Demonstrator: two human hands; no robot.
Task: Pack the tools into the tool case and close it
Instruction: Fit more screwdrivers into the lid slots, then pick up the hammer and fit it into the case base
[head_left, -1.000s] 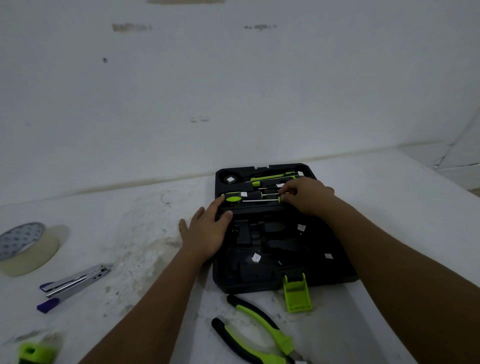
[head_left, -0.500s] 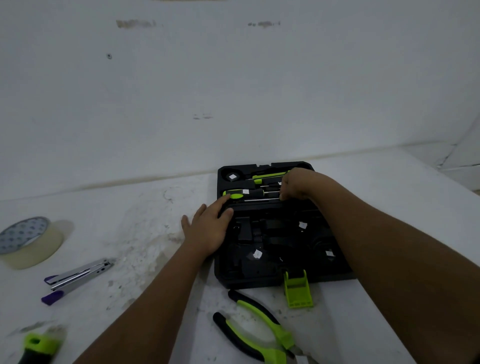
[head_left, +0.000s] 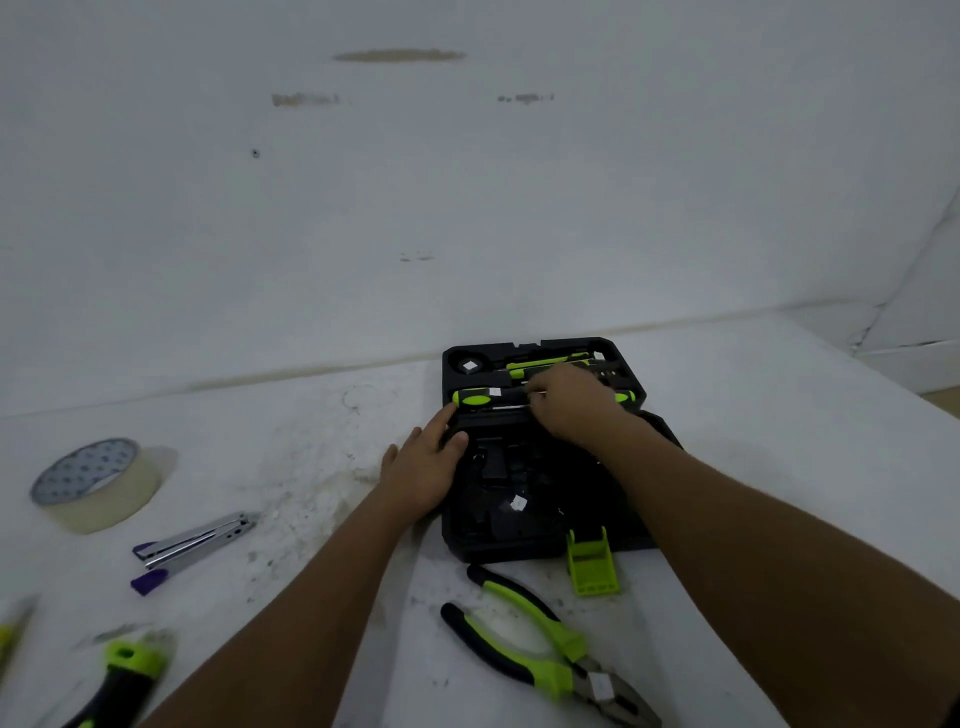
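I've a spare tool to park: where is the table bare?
Bare: right of the tool case, and the stretch between the tape roll and the left hand. Crowded: the near edge, with pliers, stapler and a green-black handle.

I see a black tool case (head_left: 540, 543) with a lime-green latch (head_left: 592, 566). The screwdriver (head_left: 475, 399) in it is black and lime green. The pliers (head_left: 524, 644) have lime-green and black handles and a grey metal head. The tape roll (head_left: 96, 486) is cream, its top blue-grey with dots. The stapler (head_left: 192, 543) is silver with purple tips. The table (head_left: 291, 467) is white, flecked dark.
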